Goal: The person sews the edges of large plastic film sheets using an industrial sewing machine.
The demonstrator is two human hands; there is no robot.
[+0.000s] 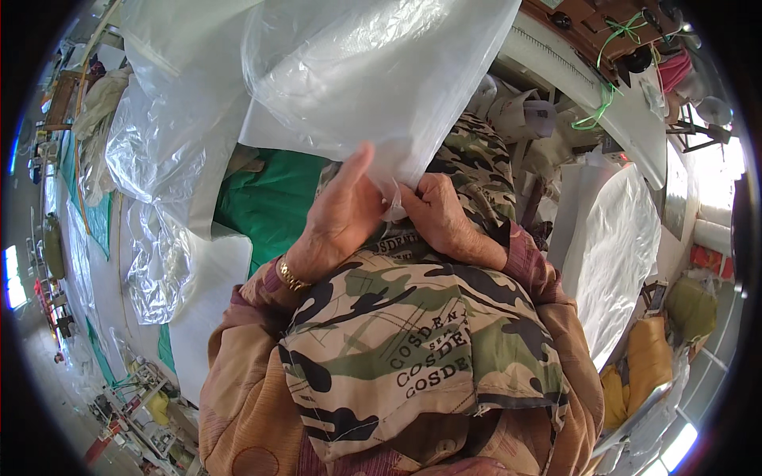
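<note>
A clear plastic sheet (pixel 333 95) hangs down from the top of the view, and its lower corner is bunched between my hands. My right hand (pixel 444 218) is closed in a pinch on that gathered corner. Beside it, slightly smeared, my left hand (pixel 337 214) has its thumb stretched up and apart. Its palm faces the corner and its fingers are partly hidden, so I cannot tell whether they touch the plastic. A camouflage apron (pixel 341 309) covers my lap below both wrists.
More clear plastic (pixel 163 262) lies at the left, near green cloth (pixel 270 198). To the right stands a plastic-wrapped white stack (pixel 623 246). A brown machine (pixel 583 24) with green ties is at the upper right, and yellow-brown bundles (pixel 649 353) sit lower right.
</note>
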